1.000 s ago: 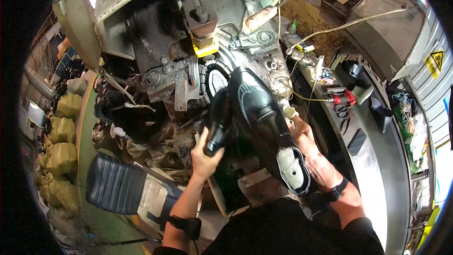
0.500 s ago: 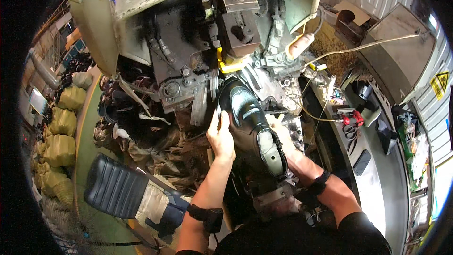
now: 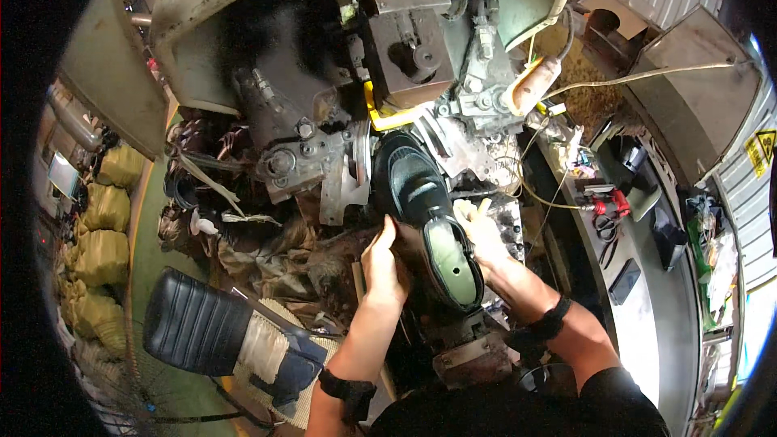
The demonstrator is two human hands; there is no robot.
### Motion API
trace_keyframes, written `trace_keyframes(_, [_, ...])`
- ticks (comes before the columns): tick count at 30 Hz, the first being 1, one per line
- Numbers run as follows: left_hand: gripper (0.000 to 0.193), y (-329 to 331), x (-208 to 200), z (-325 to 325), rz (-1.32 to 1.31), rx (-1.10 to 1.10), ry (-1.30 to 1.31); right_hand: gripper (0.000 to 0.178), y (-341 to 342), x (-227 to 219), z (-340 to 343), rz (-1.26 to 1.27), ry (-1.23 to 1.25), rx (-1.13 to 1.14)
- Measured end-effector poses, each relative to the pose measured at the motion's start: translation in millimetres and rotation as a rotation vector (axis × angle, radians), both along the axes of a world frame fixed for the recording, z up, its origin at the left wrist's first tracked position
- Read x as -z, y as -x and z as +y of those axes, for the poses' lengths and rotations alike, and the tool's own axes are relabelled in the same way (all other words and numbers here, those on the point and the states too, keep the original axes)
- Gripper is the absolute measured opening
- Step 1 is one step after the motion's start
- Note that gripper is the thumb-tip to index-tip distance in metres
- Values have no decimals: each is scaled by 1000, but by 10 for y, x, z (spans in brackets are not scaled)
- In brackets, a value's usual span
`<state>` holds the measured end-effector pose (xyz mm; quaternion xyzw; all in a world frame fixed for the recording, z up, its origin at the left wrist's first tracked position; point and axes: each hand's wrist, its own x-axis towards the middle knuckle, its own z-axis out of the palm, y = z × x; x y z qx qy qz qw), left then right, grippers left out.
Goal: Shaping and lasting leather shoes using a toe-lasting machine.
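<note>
A black shoe (image 3: 414,182) lies between my hands, its toe pointing away from me into the machine's metal jaws. Filling its opening is a pale green form (image 3: 449,263) with a small dark hole, apparently a shoe last. My left hand (image 3: 384,265) grips the shoe's left side toward the heel, thumb up along the edge. On the other side, my right hand (image 3: 483,235) holds it near the opening, fingers partly hidden by the upper. Just beyond the toe, a yellow bracket (image 3: 392,117) sits under the machine's dark metal head (image 3: 413,57).
A black padded chair (image 3: 194,320) stands at left, with yellow sacks (image 3: 105,206) farther out. To the right runs a grey bench (image 3: 639,348) bearing a phone (image 3: 624,282), scissors (image 3: 607,229) and a red air tool (image 3: 611,204). A thin hose (image 3: 647,74) crosses the upper right.
The shoe has turned more upright, so more of the green form's top shows. My left hand has slid back toward the heel. The head view has shifted slightly closer to the machine.
</note>
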<state>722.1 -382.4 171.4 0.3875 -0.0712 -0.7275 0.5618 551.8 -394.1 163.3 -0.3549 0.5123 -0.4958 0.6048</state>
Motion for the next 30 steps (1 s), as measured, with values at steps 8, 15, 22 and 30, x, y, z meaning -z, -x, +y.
trace_keyframes(8, [22, 204, 262, -47, -392, -322, 59, 31, 56, 194, -149, 327, 42, -58])
trace_keyframes(15, [28, 326, 635, -204, -506, -486, 56, 35, 70, 659, -258, 145, 91, -27])
trace_keyframes(22, [34, 390, 838, -293, -515, -582, 211, 35, 12, 810, -331, 3, 172, 19])
trace_keyframes(30, [32, 285, 859, -270, -443, -470, 142, 37, -22, 725, -219, -496, 82, -8])
